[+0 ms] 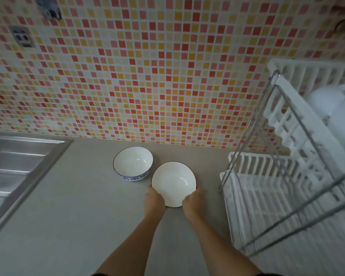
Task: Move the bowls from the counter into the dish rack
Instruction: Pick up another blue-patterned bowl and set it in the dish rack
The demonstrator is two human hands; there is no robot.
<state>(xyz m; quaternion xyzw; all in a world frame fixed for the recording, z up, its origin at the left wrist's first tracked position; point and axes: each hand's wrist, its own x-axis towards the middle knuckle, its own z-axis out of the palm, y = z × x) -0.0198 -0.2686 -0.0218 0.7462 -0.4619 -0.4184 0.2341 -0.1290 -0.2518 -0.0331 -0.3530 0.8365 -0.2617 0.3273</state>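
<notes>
Two white bowls with dark rims sit on the grey counter. The near bowl is held from both sides: my left hand grips its left edge and my right hand grips its right edge. The far bowl, with a blue pattern on its outside, stands just to the left and behind, touching or nearly touching the near one. The white two-tier dish rack with a metal frame stands at the right. White dishes lie blurred on its upper tier.
A steel sink with a ribbed drainer fills the left side. A mosaic tile wall in red, yellow and cream backs the counter, with a socket at the upper left.
</notes>
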